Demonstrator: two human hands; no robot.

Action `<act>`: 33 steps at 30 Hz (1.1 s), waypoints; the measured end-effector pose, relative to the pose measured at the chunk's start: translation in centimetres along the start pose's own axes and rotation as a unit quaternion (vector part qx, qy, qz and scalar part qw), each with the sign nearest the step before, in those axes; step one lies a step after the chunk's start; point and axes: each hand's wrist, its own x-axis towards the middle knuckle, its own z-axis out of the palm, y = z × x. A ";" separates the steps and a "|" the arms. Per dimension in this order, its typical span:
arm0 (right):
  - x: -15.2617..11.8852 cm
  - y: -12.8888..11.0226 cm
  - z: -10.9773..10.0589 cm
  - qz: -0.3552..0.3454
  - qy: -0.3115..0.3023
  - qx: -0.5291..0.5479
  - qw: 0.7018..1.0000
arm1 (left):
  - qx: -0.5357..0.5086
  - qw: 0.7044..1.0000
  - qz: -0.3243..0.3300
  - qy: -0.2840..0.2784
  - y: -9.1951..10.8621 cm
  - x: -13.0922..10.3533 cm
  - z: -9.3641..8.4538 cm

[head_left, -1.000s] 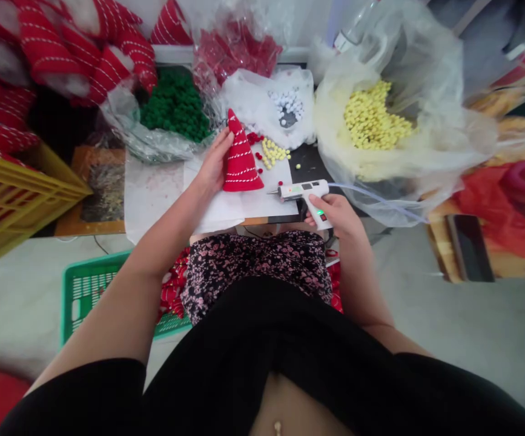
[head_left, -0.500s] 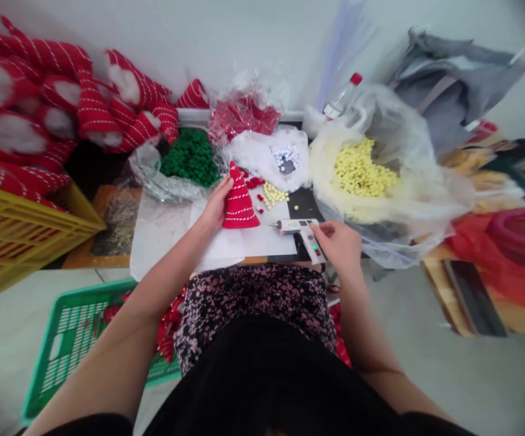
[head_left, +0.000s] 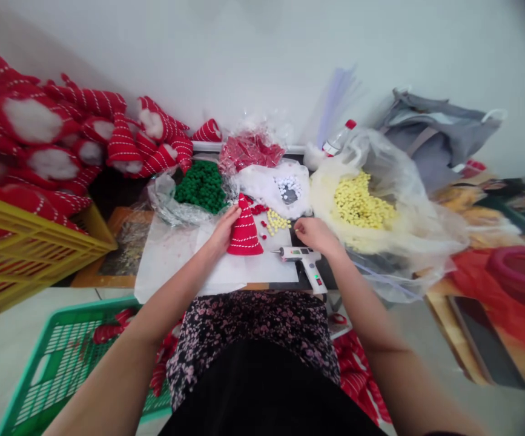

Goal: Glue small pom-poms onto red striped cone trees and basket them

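My left hand (head_left: 226, 229) is closed on the left edge of a red knitted cone hat (head_left: 244, 233) with white stitched lines, which stands point upward over the white paper. My right hand (head_left: 315, 233) has its fingertips pinched together beside the small yellow pompoms (head_left: 278, 220); what is between them is too small to make out. Below that hand lies a white glue gun (head_left: 305, 259) with a green light, its nozzle pointing left at the hat. A few small red pompoms (head_left: 259, 209) lie just right of the hat.
Behind are bags of green pompoms (head_left: 201, 186) and white pompoms (head_left: 288, 189). A large bag of yellow pompoms (head_left: 364, 203) stands right. Stuffed red hats (head_left: 123, 145) are piled left above a yellow crate (head_left: 39, 242). A green basket (head_left: 53, 339) sits on the floor.
My right hand has left the glue gun and moved up and to the left, towards the yellow pompoms. My left hand still holds the hat. The view has shifted upward.
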 end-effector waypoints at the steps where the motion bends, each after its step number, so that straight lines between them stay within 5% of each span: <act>1: -0.2 -0.5 -0.1 -0.009 0.009 0.037 0.999 | 0.000 1.000 0.000 -0.002 0.0 0.0 0.0; 6: -1.3 -4.6 0.5 -0.084 0.068 0.296 0.949 | -0.005 1.000 -0.002 -0.016 0.0 0.1 -0.1; 15: -1.3 -7.8 3.1 -0.063 0.096 0.356 0.927 | -0.013 0.999 0.000 -0.038 0.1 -0.1 0.0; 23: -1.4 -8.3 4.2 -0.097 0.095 0.331 0.934 | -0.015 0.999 -0.009 -0.050 0.1 0.1 0.0; 29: 0.4 -4.5 2.7 -0.025 0.166 0.251 0.953 | -0.041 0.999 -0.016 -0.004 -0.1 0.1 -0.2; 33: 1.2 -2.9 1.9 -0.005 0.051 0.059 0.997 | -0.043 0.999 -0.020 0.010 -0.2 0.1 -0.3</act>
